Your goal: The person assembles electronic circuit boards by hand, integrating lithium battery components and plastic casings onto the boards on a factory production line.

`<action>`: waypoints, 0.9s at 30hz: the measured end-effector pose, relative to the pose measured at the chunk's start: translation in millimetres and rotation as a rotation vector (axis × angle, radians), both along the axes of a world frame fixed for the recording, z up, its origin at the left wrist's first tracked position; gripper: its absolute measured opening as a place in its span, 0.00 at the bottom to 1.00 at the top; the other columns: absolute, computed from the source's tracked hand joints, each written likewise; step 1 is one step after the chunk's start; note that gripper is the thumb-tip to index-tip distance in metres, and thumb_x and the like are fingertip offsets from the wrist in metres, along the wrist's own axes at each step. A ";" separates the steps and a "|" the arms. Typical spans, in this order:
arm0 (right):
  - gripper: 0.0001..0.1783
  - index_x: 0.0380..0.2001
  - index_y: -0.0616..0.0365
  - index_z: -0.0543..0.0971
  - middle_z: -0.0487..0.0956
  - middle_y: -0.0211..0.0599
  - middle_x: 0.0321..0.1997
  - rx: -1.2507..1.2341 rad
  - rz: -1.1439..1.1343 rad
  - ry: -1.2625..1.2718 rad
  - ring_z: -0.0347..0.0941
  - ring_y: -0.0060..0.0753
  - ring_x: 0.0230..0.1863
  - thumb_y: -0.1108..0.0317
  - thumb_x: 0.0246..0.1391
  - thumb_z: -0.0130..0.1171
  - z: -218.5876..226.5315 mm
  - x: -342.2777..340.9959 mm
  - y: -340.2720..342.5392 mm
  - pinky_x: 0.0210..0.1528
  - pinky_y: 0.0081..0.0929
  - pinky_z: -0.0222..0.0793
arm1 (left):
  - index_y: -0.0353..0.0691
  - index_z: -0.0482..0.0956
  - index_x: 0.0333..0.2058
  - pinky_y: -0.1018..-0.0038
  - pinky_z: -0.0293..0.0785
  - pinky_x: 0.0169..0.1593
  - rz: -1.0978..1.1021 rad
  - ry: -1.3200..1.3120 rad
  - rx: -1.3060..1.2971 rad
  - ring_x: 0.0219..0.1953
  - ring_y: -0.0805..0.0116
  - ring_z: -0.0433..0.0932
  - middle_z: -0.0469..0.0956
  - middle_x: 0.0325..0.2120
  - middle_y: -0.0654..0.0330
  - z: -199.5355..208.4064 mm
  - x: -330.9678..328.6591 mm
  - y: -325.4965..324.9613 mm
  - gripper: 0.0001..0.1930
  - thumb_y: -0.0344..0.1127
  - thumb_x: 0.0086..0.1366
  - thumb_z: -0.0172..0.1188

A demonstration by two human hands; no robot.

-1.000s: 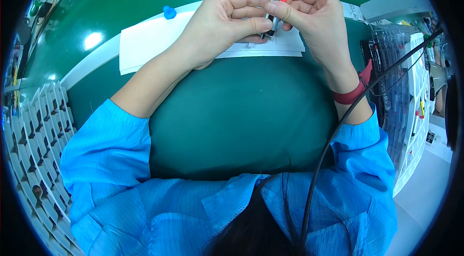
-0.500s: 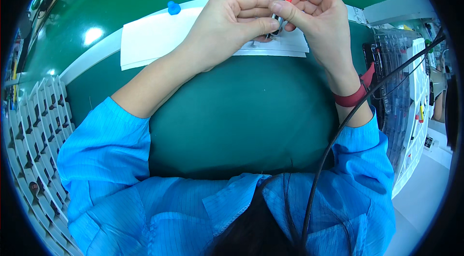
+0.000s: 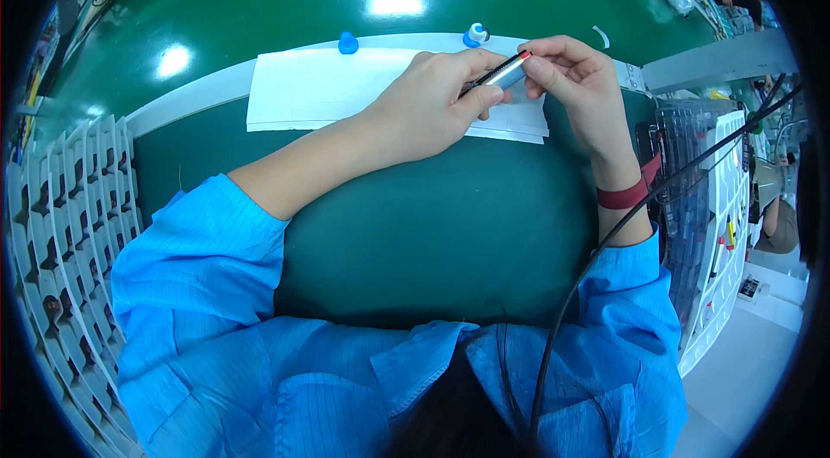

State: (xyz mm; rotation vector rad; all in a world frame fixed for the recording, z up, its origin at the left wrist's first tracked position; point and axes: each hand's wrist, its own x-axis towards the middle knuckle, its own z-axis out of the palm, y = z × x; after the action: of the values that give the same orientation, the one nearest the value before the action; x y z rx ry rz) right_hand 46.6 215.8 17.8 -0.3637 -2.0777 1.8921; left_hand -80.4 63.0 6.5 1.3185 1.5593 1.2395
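Note:
My left hand (image 3: pixel 425 102) is closed around a slim silver-and-black part (image 3: pixel 508 73), held tilted above white sheets (image 3: pixel 316 91). At its upper right end shows a small red piece (image 3: pixel 526 54). The thumb and fingertips of my right hand (image 3: pixel 581 82) pinch at that red end, with the other fingers curled loosely. My left fingers hide the part's lower left end, and its exact kind cannot be made out. Around my right wrist is a dark red band (image 3: pixel 624 197).
Beyond the sheets stand a blue stopper-like object (image 3: pixel 348 43) and a small white-and-blue bottle (image 3: pixel 475 34). White slotted trays (image 3: pixel 82 225) rise at the left. Stacked clear trays (image 3: pixel 687 155) stand at the right. A black cable (image 3: pixel 596 246) crosses near my right forearm.
The part has turned from steep to a flatter slant, its silver side now showing. Less of the red piece is visible. The whole view has shifted, so hands and sheets appear lower.

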 end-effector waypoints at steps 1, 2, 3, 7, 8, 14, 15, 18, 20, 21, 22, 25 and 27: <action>0.11 0.36 0.65 0.74 0.75 0.33 0.28 0.042 -0.013 -0.003 0.70 0.18 0.26 0.71 0.49 0.56 -0.8 -1.8 -1.5 0.30 0.13 0.66 | 0.31 0.65 0.49 0.78 0.71 0.34 -0.003 0.068 -0.026 0.27 0.75 0.72 0.76 0.29 0.58 1.6 -3.0 -0.6 0.18 0.31 0.61 0.48; 0.10 0.35 0.65 0.74 0.75 0.32 0.27 0.085 -0.024 -0.005 0.69 0.17 0.26 0.71 0.50 0.56 -1.6 -3.3 -3.5 0.30 0.13 0.66 | 0.31 0.65 0.49 0.78 0.71 0.34 0.009 0.077 -0.024 0.27 0.75 0.72 0.76 0.29 0.58 -0.9 -3.1 -1.3 0.18 0.31 0.61 0.48; 0.10 0.35 0.65 0.74 0.75 0.32 0.27 0.089 -0.011 0.006 0.69 0.17 0.26 0.71 0.50 0.56 -3.9 -3.3 -7.1 0.30 0.13 0.66 | 0.32 0.66 0.49 0.78 0.71 0.32 0.054 0.130 0.101 0.26 0.74 0.72 0.76 0.27 0.58 -6.1 -0.2 -2.0 0.18 0.31 0.61 0.47; 0.10 0.35 0.66 0.72 0.73 0.29 0.24 -0.009 -0.143 0.176 0.68 0.17 0.25 0.71 0.51 0.54 -15.0 -21.8 14.0 0.26 0.12 0.64 | 0.34 0.68 0.47 0.74 0.69 0.39 0.464 0.303 0.541 0.38 0.65 0.71 0.72 0.35 0.52 -5.9 3.9 9.1 0.17 0.33 0.59 0.52; 0.11 0.35 0.65 0.72 0.74 0.30 0.24 0.011 -0.336 0.153 0.68 0.17 0.25 0.69 0.51 0.55 -17.6 -27.5 36.0 0.26 0.13 0.64 | 0.34 0.68 0.47 0.74 0.69 0.39 0.463 0.307 0.556 0.38 0.65 0.71 0.72 0.35 0.52 -3.7 3.3 10.0 0.17 0.33 0.59 0.52; 0.13 0.34 0.62 0.73 0.75 0.31 0.24 0.366 -0.621 -0.176 0.69 0.17 0.24 0.64 0.49 0.57 -22.1 -51.0 94.5 0.26 0.14 0.65 | 0.36 0.74 0.38 0.70 0.68 0.42 0.231 0.508 0.515 0.41 0.58 0.71 0.73 0.37 0.54 -7.4 -3.0 4.2 0.11 0.31 0.56 0.54; 0.13 0.34 0.61 0.74 0.75 0.31 0.25 0.485 -0.662 -0.289 0.69 0.17 0.24 0.63 0.49 0.57 -21.1 -51.8 94.1 0.26 0.14 0.65 | 0.36 0.74 0.38 0.70 0.68 0.42 0.232 0.508 0.514 0.41 0.58 0.71 0.73 0.37 0.54 -7.4 -6.6 4.5 0.11 0.31 0.56 0.54; 0.10 0.32 0.60 0.74 0.75 0.28 0.25 0.844 -0.738 -0.113 0.68 0.16 0.24 0.65 0.50 0.56 -32.2 -41.6 92.9 0.27 0.12 0.64 | 0.37 0.77 0.34 0.71 0.69 0.38 0.202 0.641 0.545 0.35 0.60 0.73 0.75 0.30 0.56 -1.5 -28.1 9.3 0.08 0.31 0.56 0.54; 0.09 0.32 0.61 0.74 0.74 0.27 0.25 0.515 -0.544 -0.053 0.67 0.14 0.24 0.67 0.50 0.56 -19.0 -26.9 52.4 0.26 0.11 0.63 | 0.37 0.77 0.31 0.72 0.70 0.32 0.427 0.808 0.481 0.29 0.63 0.75 0.76 0.26 0.57 2.5 -61.0 8.1 0.06 0.28 0.55 0.54; 0.08 0.31 0.61 0.74 0.74 0.25 0.25 0.189 -0.364 0.007 0.66 0.13 0.24 0.68 0.50 0.55 -15.7 -19.2 34.4 0.26 0.11 0.63 | 0.37 0.77 0.31 0.72 0.70 0.32 0.424 0.805 0.474 0.29 0.63 0.75 0.76 0.26 0.57 6.5 -76.0 6.3 0.06 0.28 0.55 0.54; 0.08 0.31 0.61 0.74 0.74 0.25 0.25 0.179 -0.368 -0.002 0.66 0.13 0.24 0.68 0.50 0.55 -20.2 -13.4 26.7 0.26 0.11 0.63 | 0.37 0.77 0.31 0.73 0.70 0.30 0.449 0.701 0.343 0.27 0.64 0.75 0.76 0.26 0.57 11.7 -87.1 2.9 0.06 0.28 0.54 0.54; 0.06 0.31 0.62 0.74 0.72 0.23 0.23 0.272 -0.282 -0.032 0.63 0.10 0.22 0.71 0.50 0.54 -31.9 15.8 17.0 0.23 0.10 0.59 | 0.37 0.77 0.31 0.73 0.70 0.27 0.366 0.580 0.291 0.26 0.67 0.75 0.76 0.26 0.57 3.6 -67.4 1.4 0.06 0.26 0.53 0.54; 0.06 0.31 0.62 0.74 0.71 0.23 0.22 0.181 -0.272 -0.121 0.62 0.10 0.21 0.72 0.50 0.54 -25.8 20.1 22.7 0.21 0.10 0.58 | 0.36 0.76 0.32 0.74 0.72 0.32 0.114 0.615 0.403 0.31 0.66 0.75 0.76 0.27 0.57 -1.4 -43.2 -3.2 0.07 0.26 0.52 0.56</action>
State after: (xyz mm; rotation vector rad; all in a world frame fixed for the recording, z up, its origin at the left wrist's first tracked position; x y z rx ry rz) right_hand 66.7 238.4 -8.0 -0.6924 -2.1297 1.5483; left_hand -123.6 59.7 5.1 2.0378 1.8769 1.3396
